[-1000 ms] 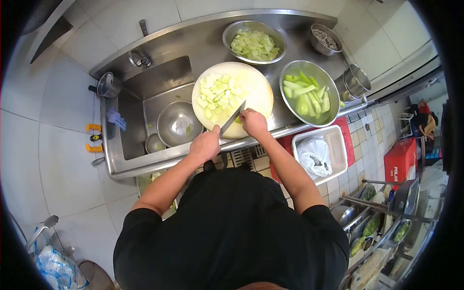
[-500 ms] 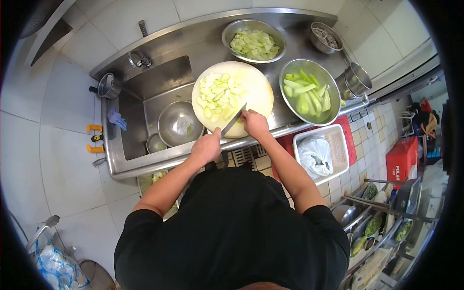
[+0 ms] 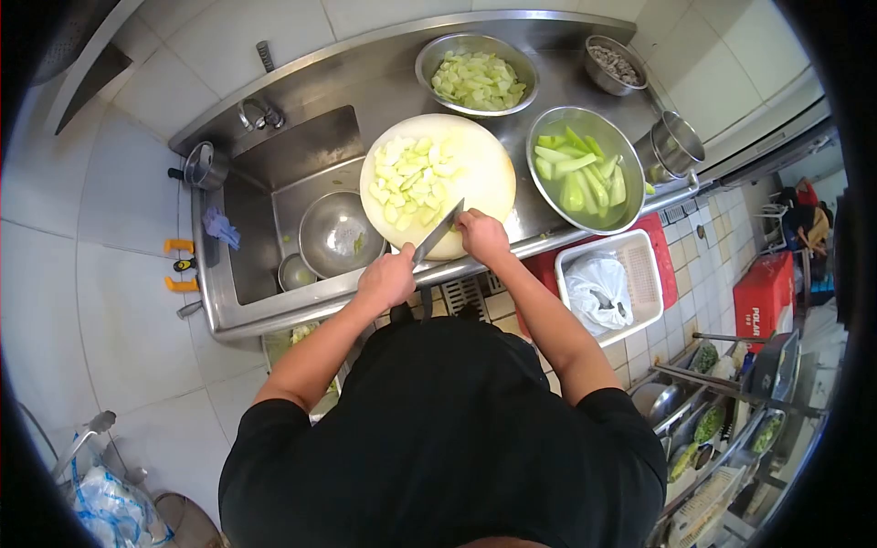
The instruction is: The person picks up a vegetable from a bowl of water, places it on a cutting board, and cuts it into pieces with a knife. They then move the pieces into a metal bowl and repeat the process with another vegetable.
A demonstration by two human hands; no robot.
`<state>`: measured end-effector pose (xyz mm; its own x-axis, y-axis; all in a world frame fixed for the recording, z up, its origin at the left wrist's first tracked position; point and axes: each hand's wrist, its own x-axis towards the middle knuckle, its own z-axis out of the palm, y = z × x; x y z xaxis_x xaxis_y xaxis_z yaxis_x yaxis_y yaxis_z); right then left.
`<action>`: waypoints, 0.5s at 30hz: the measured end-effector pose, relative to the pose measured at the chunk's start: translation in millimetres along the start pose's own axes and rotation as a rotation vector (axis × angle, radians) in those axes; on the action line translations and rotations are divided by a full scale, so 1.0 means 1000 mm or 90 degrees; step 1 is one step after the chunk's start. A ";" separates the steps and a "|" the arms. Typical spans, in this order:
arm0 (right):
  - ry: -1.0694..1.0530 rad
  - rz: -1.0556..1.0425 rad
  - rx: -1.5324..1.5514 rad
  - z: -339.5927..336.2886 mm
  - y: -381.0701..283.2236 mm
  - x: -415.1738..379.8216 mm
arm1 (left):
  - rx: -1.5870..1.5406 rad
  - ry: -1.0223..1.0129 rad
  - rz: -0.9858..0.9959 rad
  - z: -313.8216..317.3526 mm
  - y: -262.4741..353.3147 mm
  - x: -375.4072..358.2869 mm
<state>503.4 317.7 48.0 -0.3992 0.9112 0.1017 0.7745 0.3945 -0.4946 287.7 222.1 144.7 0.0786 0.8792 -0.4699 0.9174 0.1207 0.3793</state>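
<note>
On the cutting board (image 3: 484,173), left fingers (image 3: 388,279) grip knife (image 3: 438,230) — right fingers (image 3: 482,236) curled, pressing vegetable.

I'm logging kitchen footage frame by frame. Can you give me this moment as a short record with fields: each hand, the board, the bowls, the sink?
left hand: grips the knife handle, blade angled over the board
right hand: rests on the cutting board's near edge, beside the blade
cutting board: round, pale, with a heap of cut pieces
far bowl: holds pale green chunks
right bowl: long green strips in water
sink: holds an empty steel bowl
</note>
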 end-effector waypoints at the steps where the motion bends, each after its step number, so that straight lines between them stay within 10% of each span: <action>1: 0.003 -0.002 -0.001 0.000 0.001 0.000 | -0.010 0.007 -0.001 -0.009 0.009 -0.008; 15: 0.001 -0.017 -0.015 -0.001 0.005 -0.012 | -0.044 -0.012 -0.002 0.002 0.006 -0.010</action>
<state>513.0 308.7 44.8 -0.4198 0.9002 0.1158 0.7747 0.4219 -0.4710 293.0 213.4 150.3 0.0834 0.8703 -0.4854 0.8888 0.1553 0.4312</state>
